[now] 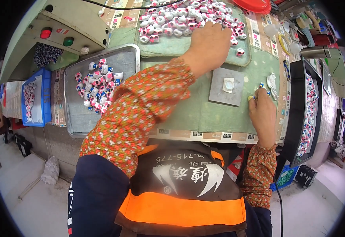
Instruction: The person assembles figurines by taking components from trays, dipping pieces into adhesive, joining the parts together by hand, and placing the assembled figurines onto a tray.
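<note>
Head view: report the left hand (209, 45), clock face centred on the flat grey square plate (216, 94).

Position: eleven o'clock. Fingers bend down into the pile of small, glossy, white-and-pink figures (180, 21). Fingertips are hidden; whether a figure is held cannot be told.

Pile support?

Shallow green-lined tray (168, 50) with rounded corners, eleven to one o'clock. One figure lies apart from the pile at one o'clock, near the tray's right edge.

Right hand (262, 114)?

Four o'clock, low over the table. Thumb and forefinger are bent to a narrow spacing, a yellow speck at the thumb tip; a firm grip cannot be confirmed. Just beyond the fingers, at three o'clock: a small blue-and-yellow piece (261, 85) and a crumpled white cloth (272, 85).

Edges and room?

Bare green table surface (192, 114) runs from the plate to the cardboard-edged front at six o'clock, widest toward eight. Left limit: silver-rimmed metal tray (77, 122), nine o'clock, its right side partly under the patterned left sleeve (141, 102). Right limit: deep black bin (297, 94), between three and four.
</note>
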`<state>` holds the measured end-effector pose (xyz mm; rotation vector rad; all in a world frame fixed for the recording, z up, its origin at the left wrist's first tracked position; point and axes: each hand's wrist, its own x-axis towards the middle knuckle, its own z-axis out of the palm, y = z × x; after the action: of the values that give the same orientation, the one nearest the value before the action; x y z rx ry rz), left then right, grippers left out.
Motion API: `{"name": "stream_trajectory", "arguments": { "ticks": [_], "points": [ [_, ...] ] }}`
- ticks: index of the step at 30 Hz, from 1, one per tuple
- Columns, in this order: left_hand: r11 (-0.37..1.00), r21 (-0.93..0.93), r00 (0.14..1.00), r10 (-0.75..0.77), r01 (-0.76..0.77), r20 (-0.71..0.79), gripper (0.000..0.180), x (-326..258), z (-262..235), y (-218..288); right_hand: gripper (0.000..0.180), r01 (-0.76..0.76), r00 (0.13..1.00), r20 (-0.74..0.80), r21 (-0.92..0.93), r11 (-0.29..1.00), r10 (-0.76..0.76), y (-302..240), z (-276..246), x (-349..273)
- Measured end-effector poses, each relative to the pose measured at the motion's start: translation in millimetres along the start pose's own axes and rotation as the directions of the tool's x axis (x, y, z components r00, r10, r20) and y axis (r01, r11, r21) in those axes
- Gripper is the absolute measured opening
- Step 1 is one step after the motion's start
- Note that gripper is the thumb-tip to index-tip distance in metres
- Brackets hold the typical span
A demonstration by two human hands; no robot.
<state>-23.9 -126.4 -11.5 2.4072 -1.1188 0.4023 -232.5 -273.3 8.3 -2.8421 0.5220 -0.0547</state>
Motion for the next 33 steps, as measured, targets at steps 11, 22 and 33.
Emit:
{"name": "stream_trajectory", "arguments": {
  "ticks": [11,22,33],
  "points": [
    [0.999,0.026,0.998,-0.024,0.023,0.052,0.025,4,30,28,0.020,0.092,0.993,-0.058,-0.139,0.986,-0.101,-11,6,-22],
    [0.885,-0.429,0.983,-0.160,0.183,0.089,0.027,-12,10,3,0.024,0.079,0.992,-0.086,-0.123,0.989,-0.090,-10,9,-29],
    [0.184,-0.825,0.842,-0.193,0.535,0.503,0.034,-63,-69,1,0.018,-0.172,0.982,0.037,0.560,0.810,0.183,-11,-4,-22]
  ]
}}
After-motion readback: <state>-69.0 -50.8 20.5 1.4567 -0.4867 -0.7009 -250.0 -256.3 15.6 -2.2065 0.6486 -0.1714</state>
